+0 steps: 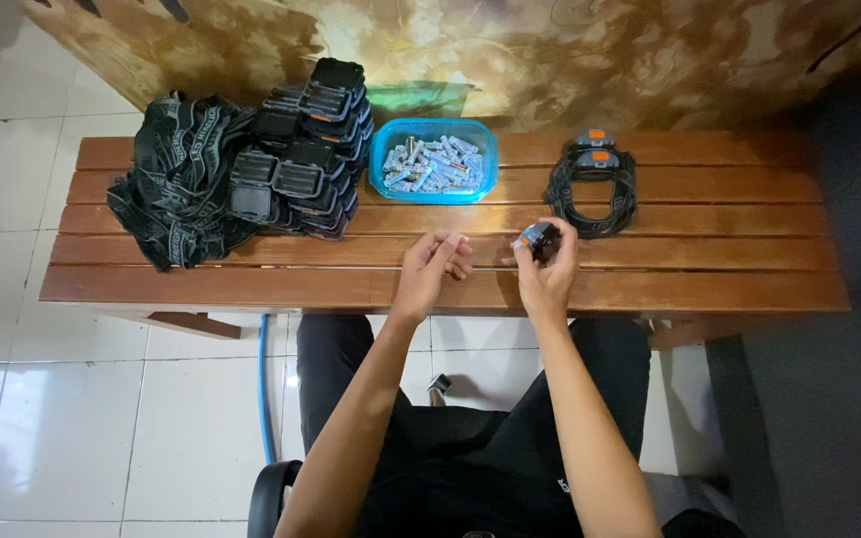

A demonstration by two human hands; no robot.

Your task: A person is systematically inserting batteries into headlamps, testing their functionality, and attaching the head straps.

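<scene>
- Right hand fingers wrap a small black headlamp body.
- Left hand fingers curl loosely, pinching a battery, just beside it.
- Blue tray of batteries lies beyond the fingertips.

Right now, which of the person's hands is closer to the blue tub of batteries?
Left. The left hand rests on the bench just below the blue tub; the right hand, gripping a small headlamp, sits farther off to its right.

L hand fingers curled, R hand pinched shut
</scene>
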